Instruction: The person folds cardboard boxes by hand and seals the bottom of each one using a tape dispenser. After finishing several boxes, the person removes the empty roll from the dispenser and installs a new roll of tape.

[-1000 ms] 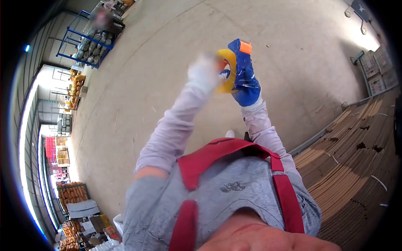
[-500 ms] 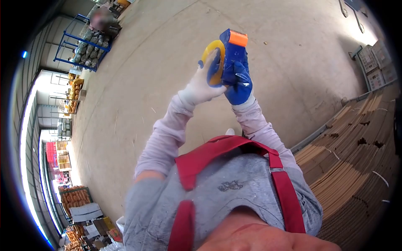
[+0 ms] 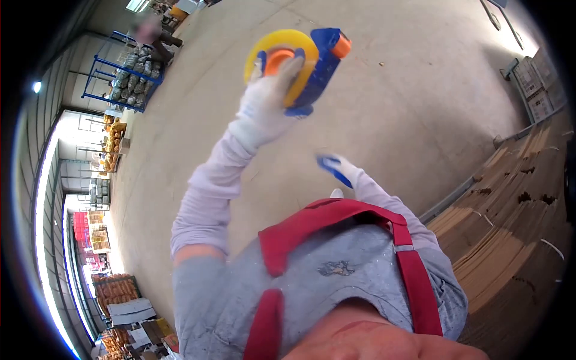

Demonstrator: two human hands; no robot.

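Observation:
A blue tape dispenser (image 3: 321, 69) with an orange part at its end and a large yellow tape roll (image 3: 252, 57) is held up at the upper middle. My left hand (image 3: 270, 90), in a white glove with blue coating, grips it around the roll's orange hub. Lower and to the right, my right hand (image 3: 338, 169) is apart from the dispenser, near my waist. It wears a like glove and is blurred, with its fingers stretched out and nothing visible in them.
Stacked flat cardboard (image 3: 498, 222) lies at the right, with boxes (image 3: 540, 90) beyond it. At the upper left, a person (image 3: 150, 33) is beside a blue rack (image 3: 99, 78) of wrapped goods. Pallets of orange goods (image 3: 114, 288) line the left side. A shoe (image 3: 337, 193) shows below me.
My right hand has let go of the dispenser and dropped back toward my body. My left hand has moved up and left with the dispenser, which has tilted.

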